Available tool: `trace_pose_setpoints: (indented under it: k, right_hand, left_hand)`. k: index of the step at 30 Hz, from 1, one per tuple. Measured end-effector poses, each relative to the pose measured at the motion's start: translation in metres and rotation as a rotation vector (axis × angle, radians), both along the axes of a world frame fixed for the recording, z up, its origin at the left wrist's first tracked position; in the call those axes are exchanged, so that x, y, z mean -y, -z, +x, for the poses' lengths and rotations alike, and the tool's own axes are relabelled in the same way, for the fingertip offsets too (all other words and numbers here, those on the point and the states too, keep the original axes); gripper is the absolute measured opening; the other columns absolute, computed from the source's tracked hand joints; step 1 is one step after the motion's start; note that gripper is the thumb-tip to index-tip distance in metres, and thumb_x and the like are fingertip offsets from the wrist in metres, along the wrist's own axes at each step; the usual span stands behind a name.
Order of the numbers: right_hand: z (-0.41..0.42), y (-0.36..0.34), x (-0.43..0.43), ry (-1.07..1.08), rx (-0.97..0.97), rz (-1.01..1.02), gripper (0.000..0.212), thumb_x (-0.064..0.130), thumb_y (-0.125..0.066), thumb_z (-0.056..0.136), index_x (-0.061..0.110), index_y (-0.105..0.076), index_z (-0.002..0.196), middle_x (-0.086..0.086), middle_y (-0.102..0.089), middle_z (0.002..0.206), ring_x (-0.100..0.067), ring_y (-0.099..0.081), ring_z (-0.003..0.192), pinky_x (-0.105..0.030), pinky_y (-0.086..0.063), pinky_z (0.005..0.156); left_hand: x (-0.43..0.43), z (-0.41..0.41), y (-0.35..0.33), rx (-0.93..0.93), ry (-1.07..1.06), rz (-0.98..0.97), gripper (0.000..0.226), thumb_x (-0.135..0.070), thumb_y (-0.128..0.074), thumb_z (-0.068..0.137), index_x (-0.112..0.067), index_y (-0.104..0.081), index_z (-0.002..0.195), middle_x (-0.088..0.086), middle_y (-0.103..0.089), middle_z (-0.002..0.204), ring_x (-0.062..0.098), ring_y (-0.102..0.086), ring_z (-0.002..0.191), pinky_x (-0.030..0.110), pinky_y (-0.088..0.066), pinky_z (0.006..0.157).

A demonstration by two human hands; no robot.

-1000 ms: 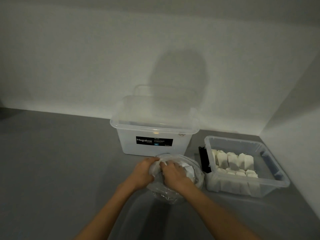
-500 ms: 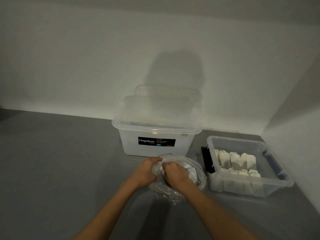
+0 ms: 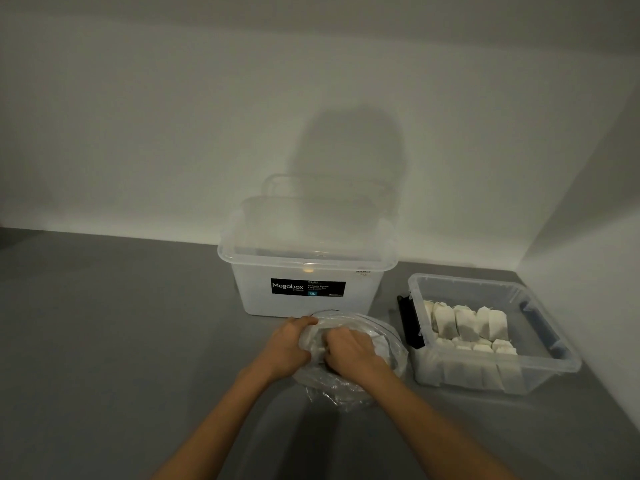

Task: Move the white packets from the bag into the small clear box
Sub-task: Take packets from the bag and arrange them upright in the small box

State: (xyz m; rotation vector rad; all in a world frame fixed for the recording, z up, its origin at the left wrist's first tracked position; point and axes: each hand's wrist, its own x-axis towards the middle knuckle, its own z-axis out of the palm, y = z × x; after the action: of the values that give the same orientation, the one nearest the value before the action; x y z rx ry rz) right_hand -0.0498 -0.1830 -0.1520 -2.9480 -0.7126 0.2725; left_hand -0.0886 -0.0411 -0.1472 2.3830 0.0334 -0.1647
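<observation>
A crumpled clear plastic bag (image 3: pixel 346 389) lies on the grey surface in front of me. My left hand (image 3: pixel 289 344) grips the bag's left rim and holds it open. My right hand (image 3: pixel 348 351) is inside the bag's mouth with its fingers curled down; what they hold is hidden. A white packet (image 3: pixel 381 344) shows through the plastic to its right. The small clear box (image 3: pixel 540 372) stands to the right, with several white packets (image 3: pixel 467 323) lined up in rows inside.
A large lidded translucent storage box (image 3: pixel 308 271) with a black Megabox label stands just behind the bag. A black flat object (image 3: pixel 410 323) leans at the small box's left side. White walls close in behind and on the right.
Both hands stay at the bag; my right hand has pushed a little deeper into its mouth. The view has shifted slightly.
</observation>
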Motion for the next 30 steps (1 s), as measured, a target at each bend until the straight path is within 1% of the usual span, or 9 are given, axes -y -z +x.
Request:
trace_pose_setpoints:
  k: [4, 7, 11, 15, 18, 21, 24, 28, 30]
  right_hand:
    - [-0.008, -0.027, 0.011, 0.062, 0.003, 0.183, 0.015, 0.018, -0.053, 0.088, 0.011, -0.065, 0.093, -0.008, -0.066, 0.094, -0.026, -0.063, 0.084, -0.033, -0.051, 0.069]
    - [-0.015, -0.052, 0.027, 0.138, 0.020, 0.371, 0.013, 0.022, -0.053, 0.087, 0.015, -0.064, 0.086, -0.006, -0.064, 0.081, -0.021, -0.059, 0.073, -0.029, -0.047, 0.062]
    - [-0.024, -0.075, 0.045, 0.118, 0.061, 0.583, 0.012, 0.020, -0.054, 0.089, 0.018, -0.066, 0.086, 0.008, -0.056, 0.064, -0.008, -0.052, 0.058, -0.026, -0.045, 0.056]
    - [-0.034, -0.084, 0.049, -0.017, 0.285, 0.508, 0.012, 0.023, -0.051, 0.092, 0.021, -0.063, 0.094, 0.008, -0.057, 0.079, -0.010, -0.054, 0.069, -0.024, -0.044, 0.059]
    - [-0.037, -0.087, 0.050, -0.066, 0.336, 0.538, 0.009, 0.025, -0.054, 0.092, 0.025, -0.061, 0.098, 0.012, -0.054, 0.082, -0.008, -0.054, 0.071, -0.023, -0.045, 0.061]
    - [-0.038, -0.092, 0.058, 0.071, 0.291, 0.783, 0.013, 0.022, -0.059, 0.091, 0.029, -0.062, 0.102, 0.012, -0.057, 0.073, -0.004, -0.054, 0.063, -0.018, -0.048, 0.058]
    - [-0.038, -0.096, 0.068, 0.254, 0.184, 0.955, 0.017, 0.017, -0.061, 0.090, 0.028, -0.064, 0.104, 0.010, -0.051, 0.061, 0.002, -0.050, 0.055, -0.009, -0.040, 0.054]
    - [-0.039, -0.093, 0.069, 0.310, -0.108, 1.098, 0.018, 0.023, -0.067, 0.088, 0.023, -0.070, 0.106, 0.009, -0.058, 0.056, -0.002, -0.054, 0.054, -0.022, -0.045, 0.056]
    - [-0.041, -0.092, 0.066, 0.296, -0.199, 1.131, 0.014, 0.023, -0.067, 0.088, 0.020, -0.071, 0.101, -0.001, -0.063, 0.060, -0.012, -0.058, 0.057, -0.026, -0.046, 0.055]
  left_hand:
    - [-0.002, 0.001, -0.006, 0.013, -0.017, 0.020, 0.057, -0.010, -0.067, 0.080, -0.023, -0.049, 0.133, 0.007, -0.048, 0.119, 0.023, -0.050, 0.115, 0.019, -0.035, 0.089]
    - [-0.004, -0.001, -0.014, 0.128, -0.034, 0.057, 0.039, -0.014, -0.068, 0.082, -0.023, -0.063, 0.119, 0.001, -0.055, 0.120, 0.015, -0.049, 0.114, 0.015, -0.035, 0.089]
    - [0.007, -0.011, -0.046, 0.389, -0.266, -0.183, 0.011, -0.019, -0.065, 0.088, -0.021, -0.071, 0.098, -0.009, -0.059, 0.100, 0.006, -0.055, 0.089, 0.004, -0.041, 0.071]
    - [0.023, -0.021, -0.074, 0.167, -0.242, -0.473, 0.027, -0.051, -0.061, 0.085, -0.028, -0.068, 0.096, -0.010, -0.069, 0.095, 0.006, -0.064, 0.086, 0.021, -0.050, 0.073]
    - [0.031, -0.026, -0.079, -0.015, -0.114, -0.597, 0.023, -0.037, -0.065, 0.087, -0.019, -0.068, 0.101, 0.002, -0.073, 0.091, 0.010, -0.066, 0.078, 0.018, -0.049, 0.063]
    - [0.036, -0.028, -0.075, -0.031, -0.116, -0.807, 0.021, -0.020, -0.067, 0.087, -0.013, -0.068, 0.106, 0.006, -0.073, 0.089, 0.010, -0.065, 0.075, 0.021, -0.051, 0.066]
    - [0.042, -0.030, -0.072, -0.037, -0.185, -0.970, 0.022, -0.017, -0.068, 0.085, -0.014, -0.069, 0.106, 0.005, -0.075, 0.094, 0.010, -0.065, 0.076, 0.022, -0.050, 0.069]
    - [0.052, -0.032, -0.068, -0.049, -0.214, -1.099, 0.022, -0.018, -0.067, 0.085, -0.017, -0.067, 0.107, 0.001, -0.075, 0.097, 0.008, -0.067, 0.080, 0.026, -0.048, 0.075]
    - [0.057, -0.032, -0.066, -0.056, -0.218, -1.127, 0.022, -0.018, -0.067, 0.085, -0.017, -0.066, 0.107, 0.001, -0.075, 0.095, 0.011, -0.069, 0.085, 0.028, -0.048, 0.077]
